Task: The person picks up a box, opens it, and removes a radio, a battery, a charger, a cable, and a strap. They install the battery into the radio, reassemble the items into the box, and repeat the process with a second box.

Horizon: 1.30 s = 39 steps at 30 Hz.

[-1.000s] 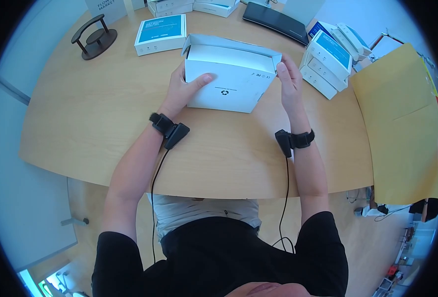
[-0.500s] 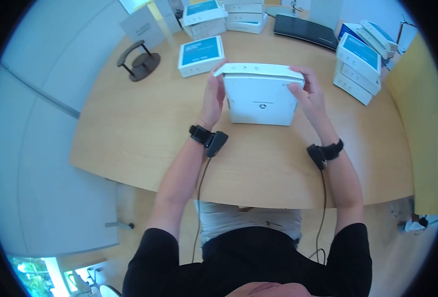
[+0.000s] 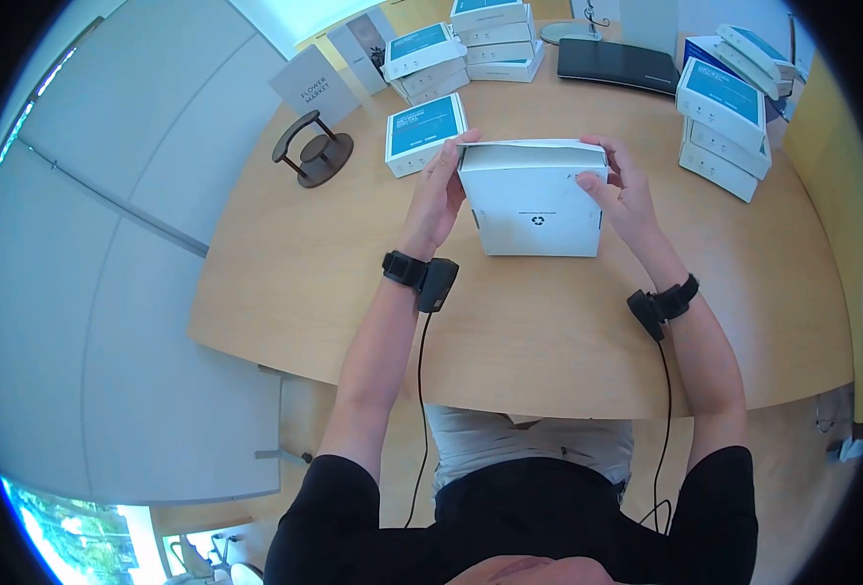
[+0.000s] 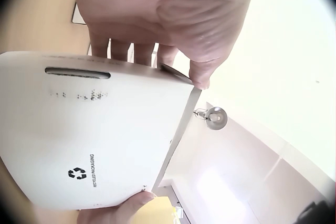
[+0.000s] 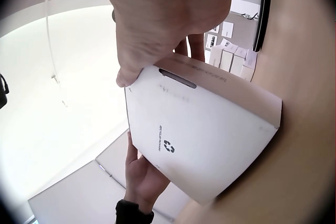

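A white cardboard box (image 3: 537, 205) stands upright on the table, its front face printed with a recycling mark. Its top flap (image 3: 534, 146) lies nearly flat over the upper opening. My left hand (image 3: 439, 190) rests along the box's left side with fingers extended, and in the left wrist view the thumb (image 4: 202, 74) touches the top corner. At the upper right corner my right hand (image 3: 627, 195) grips the box, thumb on the front face and fingers round the side. The right wrist view shows a slot (image 5: 177, 78) near that side. The box's back is hidden.
A blue-topped white box (image 3: 427, 134) lies just beyond my left hand. More such boxes are stacked at the back (image 3: 498, 44) and right (image 3: 724, 127). A dark wooden stand (image 3: 314, 151) is on the left, with a black flat device (image 3: 617, 65) at the back.
The raised flap has come down over the box top. My left thumb has left the front face, and the right hand has closed on the right corner. The head view has shifted left.
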Each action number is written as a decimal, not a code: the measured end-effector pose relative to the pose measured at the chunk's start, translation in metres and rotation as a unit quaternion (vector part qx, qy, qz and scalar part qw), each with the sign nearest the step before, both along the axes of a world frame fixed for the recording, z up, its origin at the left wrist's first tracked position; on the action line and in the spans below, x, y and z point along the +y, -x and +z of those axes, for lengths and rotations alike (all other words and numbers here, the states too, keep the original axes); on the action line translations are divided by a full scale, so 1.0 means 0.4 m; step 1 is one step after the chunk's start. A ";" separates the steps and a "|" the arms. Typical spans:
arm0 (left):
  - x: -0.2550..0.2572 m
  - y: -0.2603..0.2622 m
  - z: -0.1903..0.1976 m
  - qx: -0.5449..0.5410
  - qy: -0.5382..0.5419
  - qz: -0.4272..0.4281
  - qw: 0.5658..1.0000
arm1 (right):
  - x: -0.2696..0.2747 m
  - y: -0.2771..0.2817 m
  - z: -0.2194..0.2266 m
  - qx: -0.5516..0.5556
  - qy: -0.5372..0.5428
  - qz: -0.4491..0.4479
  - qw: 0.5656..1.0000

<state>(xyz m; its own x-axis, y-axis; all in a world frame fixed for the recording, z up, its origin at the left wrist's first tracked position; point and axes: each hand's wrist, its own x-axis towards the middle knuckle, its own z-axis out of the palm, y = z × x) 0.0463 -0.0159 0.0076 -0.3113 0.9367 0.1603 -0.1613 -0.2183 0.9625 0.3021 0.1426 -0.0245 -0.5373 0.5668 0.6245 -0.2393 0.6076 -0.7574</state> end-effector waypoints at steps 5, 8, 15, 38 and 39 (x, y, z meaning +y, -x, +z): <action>0.013 -0.013 0.020 -0.040 0.019 0.026 0.999 | -0.005 -0.003 0.009 -0.002 0.015 0.015 1.000; 0.027 -0.029 0.026 -0.059 0.019 0.046 0.997 | -0.006 -0.001 0.011 0.000 0.016 0.012 1.000; 0.042 -0.038 0.044 -0.078 0.053 0.073 0.993 | -0.008 0.000 0.011 0.004 0.018 0.004 1.000; 0.048 -0.021 0.046 0.173 0.034 0.190 0.966 | 0.002 0.005 -0.001 0.006 0.024 0.012 1.000; 0.045 -0.023 0.049 0.175 0.028 0.184 0.967 | 0.001 0.005 0.000 0.005 0.024 0.013 1.000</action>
